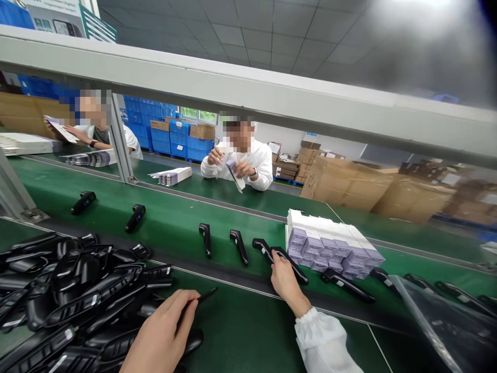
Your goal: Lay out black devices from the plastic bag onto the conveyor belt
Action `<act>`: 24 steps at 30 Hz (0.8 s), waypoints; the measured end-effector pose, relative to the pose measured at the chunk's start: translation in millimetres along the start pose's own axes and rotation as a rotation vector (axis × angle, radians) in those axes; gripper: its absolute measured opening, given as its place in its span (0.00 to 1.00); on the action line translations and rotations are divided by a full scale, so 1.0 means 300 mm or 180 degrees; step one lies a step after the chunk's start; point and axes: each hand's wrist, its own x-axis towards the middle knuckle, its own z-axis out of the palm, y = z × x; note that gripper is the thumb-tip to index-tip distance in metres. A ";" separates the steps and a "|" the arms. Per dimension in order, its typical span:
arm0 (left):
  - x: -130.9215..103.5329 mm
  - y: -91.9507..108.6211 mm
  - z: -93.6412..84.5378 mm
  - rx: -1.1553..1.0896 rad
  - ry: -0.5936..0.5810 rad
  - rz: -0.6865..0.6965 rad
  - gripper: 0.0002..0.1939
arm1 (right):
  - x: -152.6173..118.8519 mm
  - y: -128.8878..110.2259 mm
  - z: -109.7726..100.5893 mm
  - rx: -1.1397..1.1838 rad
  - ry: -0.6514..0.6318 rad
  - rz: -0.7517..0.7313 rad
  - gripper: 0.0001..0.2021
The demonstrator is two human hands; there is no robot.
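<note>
My left hand (166,331) is closed, with a slim black part (208,295) poking out past its fingertips; most of that piece is hidden by the fingers. On the green belt, my right hand (286,280) has its fingers closed around the head end of a black gun-shaped handheld device (297,270). Another black handheld device (263,249) lies just left of those fingers. Several more of them rest spaced out along the belt, among them a black device (239,247) to the left and a black device (349,286) to the right.
A large heap of black plastic parts (77,290) covers the left of my bench. White and purple boxes (330,241) are stacked beyond my right hand. A clear plastic bag (446,321) lies at right. Across the belt, two people handle papers or cartons. A metal beam (248,88) spans overhead.
</note>
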 end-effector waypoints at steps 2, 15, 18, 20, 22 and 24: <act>0.000 0.025 -0.015 -0.0179 -0.0098 -0.0153 0.25 | -0.005 0.018 -0.005 -0.0048 -0.0004 -0.0018 0.30; 0.022 0.103 0.042 -0.1975 -0.0731 -0.0605 0.33 | -0.034 0.089 -0.076 -0.0249 0.0035 0.0020 0.25; 0.010 0.124 0.053 -0.1814 -0.0835 -0.0424 0.30 | -0.105 0.018 -0.154 -0.0219 0.0244 -0.0038 0.28; -0.003 0.139 0.064 -0.1626 -0.0904 -0.0302 0.27 | -0.179 -0.071 -0.233 0.0363 -0.0025 -0.0427 0.27; -0.014 0.158 0.079 -0.1499 -0.1001 -0.0198 0.25 | -0.256 -0.177 -0.308 0.1351 -0.0871 -0.1026 0.26; -0.021 0.176 0.087 -0.1388 -0.1010 -0.0063 0.24 | -0.311 -0.268 -0.355 0.1933 -0.1490 -0.1423 0.18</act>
